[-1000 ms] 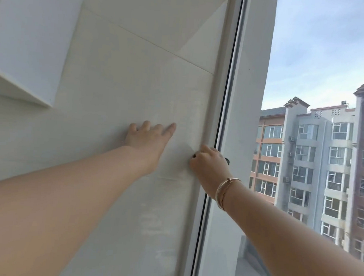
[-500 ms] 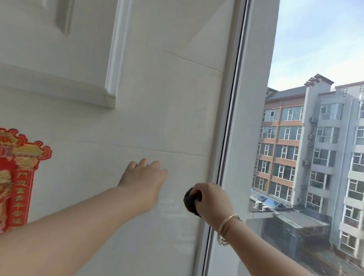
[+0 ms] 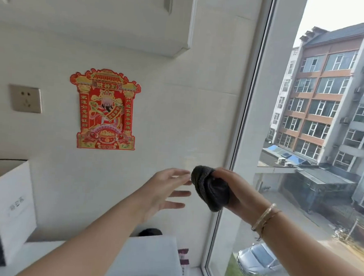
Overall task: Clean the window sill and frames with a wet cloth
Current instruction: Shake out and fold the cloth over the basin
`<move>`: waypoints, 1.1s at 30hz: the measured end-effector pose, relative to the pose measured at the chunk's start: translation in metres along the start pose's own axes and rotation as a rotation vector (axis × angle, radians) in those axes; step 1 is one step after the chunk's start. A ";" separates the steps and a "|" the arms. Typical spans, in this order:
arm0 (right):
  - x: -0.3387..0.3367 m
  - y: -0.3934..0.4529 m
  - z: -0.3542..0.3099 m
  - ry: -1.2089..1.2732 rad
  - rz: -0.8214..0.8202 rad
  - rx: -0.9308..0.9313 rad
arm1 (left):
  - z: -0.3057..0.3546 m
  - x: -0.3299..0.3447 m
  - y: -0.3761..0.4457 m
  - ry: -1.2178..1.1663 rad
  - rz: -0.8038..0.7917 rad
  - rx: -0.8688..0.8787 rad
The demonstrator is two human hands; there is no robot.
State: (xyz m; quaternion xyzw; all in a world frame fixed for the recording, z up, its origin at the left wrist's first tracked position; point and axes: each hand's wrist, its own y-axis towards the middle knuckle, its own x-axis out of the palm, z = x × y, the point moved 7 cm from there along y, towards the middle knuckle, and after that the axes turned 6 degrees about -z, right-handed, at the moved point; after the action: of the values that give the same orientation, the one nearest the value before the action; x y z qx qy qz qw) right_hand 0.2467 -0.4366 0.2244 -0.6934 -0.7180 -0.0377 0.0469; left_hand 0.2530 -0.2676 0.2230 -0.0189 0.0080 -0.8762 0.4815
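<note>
Looked like a lived-in home, an upper-floor flat by every sign. Spotted pale glossy wall tiles [image 3: 199,121] running up to a white-framed window [image 3: 244,129]. Caught a white panelled wall cupboard [image 3: 95,11] mounted overhead, kitchen-style. Saw a red-and-gold paper wealth-god decoration [image 3: 106,109] stuck to the tiles, plainly a household touch. Picked out a beige square wall socket [image 3: 25,99] just left of it. Noted white boxy items [image 3: 12,208] crowded on a white surface below, contents unreadable. Glimpsed through the glass a multi-storey orange-and-grey apartment block [image 3: 319,108], and far beneath, a silver car [image 3: 256,259] parked at street level.
</note>
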 end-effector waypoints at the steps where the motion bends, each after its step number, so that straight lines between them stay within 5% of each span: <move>1: 0.009 -0.011 0.008 0.010 -0.019 0.006 | -0.007 0.003 -0.017 -0.009 0.007 -0.001; 9: 0.092 -0.083 0.054 -0.083 -0.274 0.043 | -0.046 0.011 -0.125 0.032 0.353 0.048; 17: 0.128 -0.128 0.060 -0.491 -0.256 -0.043 | -0.067 0.002 -0.191 0.200 0.554 0.043; 24: 0.142 -0.140 0.072 -0.666 -0.092 -0.110 | -0.085 -0.022 -0.204 0.271 0.520 0.027; 33: 0.140 -0.131 0.113 -0.634 -0.022 0.039 | -0.105 -0.054 -0.191 0.594 0.286 0.042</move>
State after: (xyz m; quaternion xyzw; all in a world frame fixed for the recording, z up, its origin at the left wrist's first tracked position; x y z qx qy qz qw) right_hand 0.1095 -0.2892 0.1306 -0.6619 -0.7048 0.1935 -0.1665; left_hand 0.1165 -0.1206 0.1226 0.2488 0.1328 -0.7668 0.5766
